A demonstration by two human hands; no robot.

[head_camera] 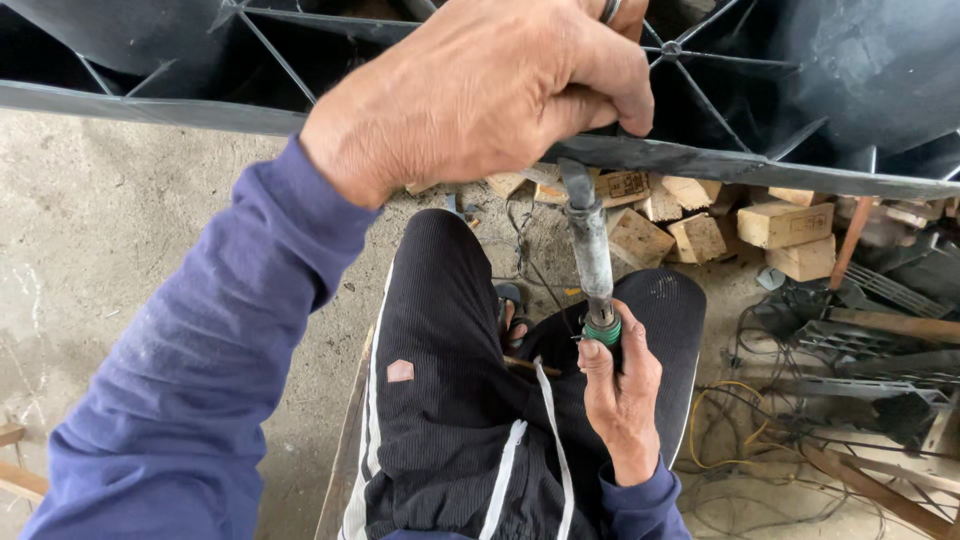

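Note:
My left hand (490, 85) grips the rim of a large black ribbed plastic piece (760, 165) that spans the top of the view. My right hand (618, 395) is closed around the green-collared handle of a grey soldering-iron-like tool (592, 255). The tool stands upright, and its dark tip touches the underside of the black rim just beside my left fingers. I sit with my legs in black trousers with white stripes (450, 400) below the tool. Both arms wear dark blue sleeves.
Several light wooden blocks (780, 225) lie on the concrete floor (120, 210) under the black piece. Tangled wires, a yellow cable (720, 425) and metal and plastic scraps (880, 340) crowd the right side. A wooden plank (345, 450) runs under my left leg.

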